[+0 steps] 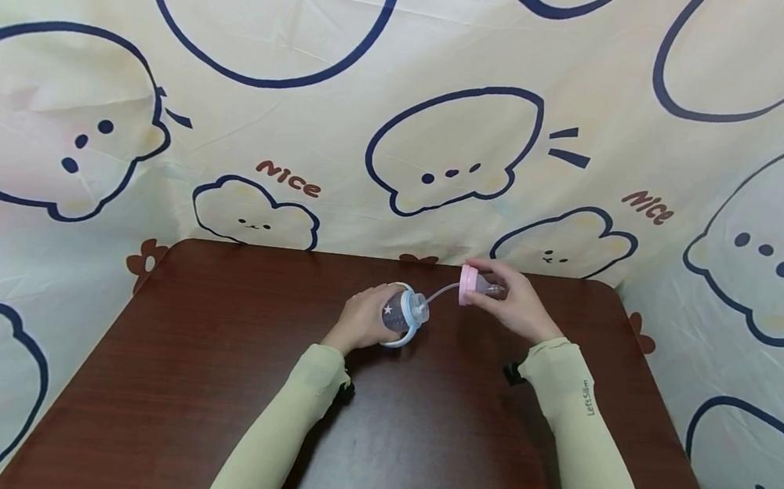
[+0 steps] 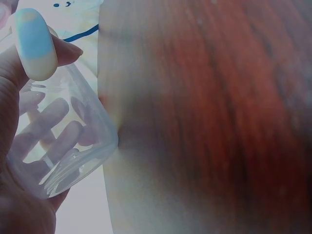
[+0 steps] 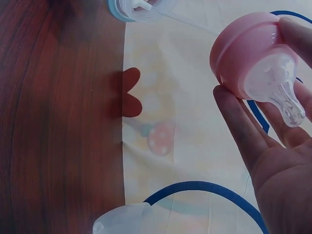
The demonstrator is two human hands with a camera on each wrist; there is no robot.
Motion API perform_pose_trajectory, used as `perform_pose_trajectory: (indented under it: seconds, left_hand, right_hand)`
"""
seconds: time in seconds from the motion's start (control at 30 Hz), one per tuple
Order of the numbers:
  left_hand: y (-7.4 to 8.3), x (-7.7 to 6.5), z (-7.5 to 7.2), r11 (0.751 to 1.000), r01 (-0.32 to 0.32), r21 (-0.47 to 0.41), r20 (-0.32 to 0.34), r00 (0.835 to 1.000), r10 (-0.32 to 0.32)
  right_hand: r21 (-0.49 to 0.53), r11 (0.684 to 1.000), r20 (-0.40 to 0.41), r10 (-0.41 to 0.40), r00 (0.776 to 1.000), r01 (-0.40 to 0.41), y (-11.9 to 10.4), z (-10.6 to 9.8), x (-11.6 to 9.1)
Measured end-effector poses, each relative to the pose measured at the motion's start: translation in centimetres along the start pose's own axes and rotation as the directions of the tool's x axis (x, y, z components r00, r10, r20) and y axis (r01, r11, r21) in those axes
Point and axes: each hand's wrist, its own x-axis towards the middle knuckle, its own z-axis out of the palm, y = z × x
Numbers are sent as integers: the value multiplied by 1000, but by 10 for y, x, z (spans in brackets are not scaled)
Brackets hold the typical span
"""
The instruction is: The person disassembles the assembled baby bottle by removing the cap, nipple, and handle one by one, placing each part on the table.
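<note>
My left hand (image 1: 359, 318) grips a clear baby bottle (image 1: 394, 316) with a white star on its side and a light blue handle ring (image 1: 409, 333). The bottle tilts, its uncapped mouth facing right. In the left wrist view, fingers show through the clear bottle body (image 2: 92, 146), whose base edge overlaps the tabletop. My right hand (image 1: 521, 303) pinches a pink bottle collar (image 1: 467, 285) between thumb and fingers, over the table's far side. A clear teat (image 3: 278, 87) points out of the collar toward the palm. From the collar's other side, a thin straw (image 1: 442, 290) runs to the bottle mouth.
The dark brown wooden table (image 1: 208, 384) spreads under both hands. A cartoon-printed cloth (image 1: 345, 138) hangs behind the table and at its sides. Low in the right wrist view a translucent rounded piece (image 3: 124, 219) shows by the table's edge.
</note>
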Motion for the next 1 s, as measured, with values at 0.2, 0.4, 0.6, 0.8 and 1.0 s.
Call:
perform_pose_trajectory:
  seconds: [0.2,0.4,0.6,0.8,1.0]
  left_hand:
    - [1,0,0,1000,1,3,-3,1000,-1]
    - [1,0,0,1000,8,9,5,1000,-8]
    - [2,1,-1,1000,14,10,16,1000,-14]
    - [2,1,-1,1000,8,25,21,1000,-8]
    - [3,1,-1,1000,11,16,21,1000,-11]
  right_hand:
    - [-17,1000,-6,11,1000,-11,-3,-4,-1]
    - [-20,1000,-9,20,1000,-20,-5,-7,-1]
    - [-17,1000,-7,14,1000,-14,-4,-9,0]
    - [-10,1000,-16,-13,1000,13,-5,-14,2]
    - [-8,1000,-27,6,1000,-6,-6,-17,2]
